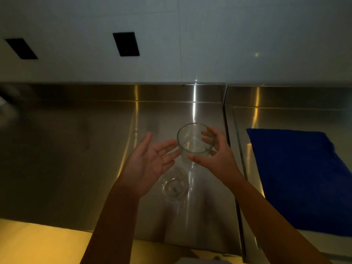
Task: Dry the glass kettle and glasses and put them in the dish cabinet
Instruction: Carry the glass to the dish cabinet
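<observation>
The right hand (217, 157) holds a clear glass (195, 143) by its side wall: the thumb lies across the near lower part of the wall and the fingers curl round the far right side, just below the rim. The glass stands with its mouth upward, towards the camera, and is seen over the middle of the stainless steel tabletop (76, 159). Whether its base touches the surface cannot be determined. The left hand (148, 164) is spread wide, palm up and turned towards the glass, and grips nothing. Its fingertips lie at the left wall of the glass, either touching it or just beside it. A second glass (174, 187), also clear, stands on the tabletop nearer the person, below the gap between the two hands and partly covered by the left hand. To the right, past a raised seam, is an adjoining steel surface (285, 115). A blue cloth (297, 174) lies flat on it, well apart from both glasses. Behind the tabletop rises a white wall (247, 35) that carries two black rectangular plates (126, 44), one towards the left edge and one nearer the centre.
</observation>
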`<state>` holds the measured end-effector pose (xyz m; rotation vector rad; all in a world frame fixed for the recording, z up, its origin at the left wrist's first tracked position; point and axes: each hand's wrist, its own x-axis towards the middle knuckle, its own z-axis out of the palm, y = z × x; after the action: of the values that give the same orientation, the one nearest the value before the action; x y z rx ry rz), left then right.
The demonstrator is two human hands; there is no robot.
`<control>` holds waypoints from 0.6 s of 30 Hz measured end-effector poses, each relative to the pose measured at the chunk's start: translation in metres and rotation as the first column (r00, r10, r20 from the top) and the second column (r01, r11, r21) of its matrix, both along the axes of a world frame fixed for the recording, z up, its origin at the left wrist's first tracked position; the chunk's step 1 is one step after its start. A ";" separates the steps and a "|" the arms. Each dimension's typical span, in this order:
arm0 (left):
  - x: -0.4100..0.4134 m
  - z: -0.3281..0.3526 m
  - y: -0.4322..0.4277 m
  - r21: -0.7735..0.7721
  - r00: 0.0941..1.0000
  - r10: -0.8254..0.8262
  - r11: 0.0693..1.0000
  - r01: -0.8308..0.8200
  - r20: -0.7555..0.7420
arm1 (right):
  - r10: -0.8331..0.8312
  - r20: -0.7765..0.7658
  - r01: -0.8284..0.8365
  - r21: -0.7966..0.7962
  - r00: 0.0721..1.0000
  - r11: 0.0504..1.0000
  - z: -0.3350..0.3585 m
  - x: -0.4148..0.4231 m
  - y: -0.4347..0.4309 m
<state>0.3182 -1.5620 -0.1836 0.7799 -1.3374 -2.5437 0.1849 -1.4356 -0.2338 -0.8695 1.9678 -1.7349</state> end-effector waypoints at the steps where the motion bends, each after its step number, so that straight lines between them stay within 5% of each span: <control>1: 0.008 0.004 -0.003 0.004 1.000 0.010 1.000 -0.010 -0.005 | 0.012 0.013 -0.012 -0.009 1.000 1.000 0.002 0.005 -0.003; 18: 0.064 -0.006 -0.007 0.103 0.996 0.090 0.990 -0.093 0.029 | 0.144 0.007 -0.145 0.085 0.989 0.986 -0.001 0.046 -0.007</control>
<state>0.3821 -1.5690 -0.1895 0.8731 -1.1556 -2.5566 0.2312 -1.4422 -0.2352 -0.9562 1.9119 -1.5590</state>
